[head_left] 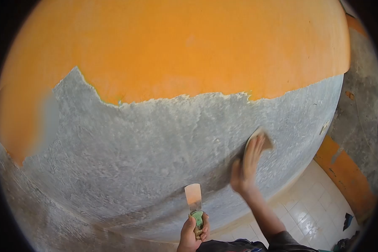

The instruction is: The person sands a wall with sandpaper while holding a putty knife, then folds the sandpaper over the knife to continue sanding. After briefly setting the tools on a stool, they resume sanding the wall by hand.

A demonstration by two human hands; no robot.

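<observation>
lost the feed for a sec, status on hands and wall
Left hand grips scraper, blade up. Right hand presses sanding pad on bare grey wall. Nothing in the way.

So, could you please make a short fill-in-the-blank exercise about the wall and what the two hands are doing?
1. The left hand holds a scraper with a ____ handle.
2. The right hand presses a sanding pad against the ____ part of the wall.
3. The paint left on the upper wall is ____.
4. The floor is covered with white ____.

Missing words: green; grey; orange; tiles
</observation>
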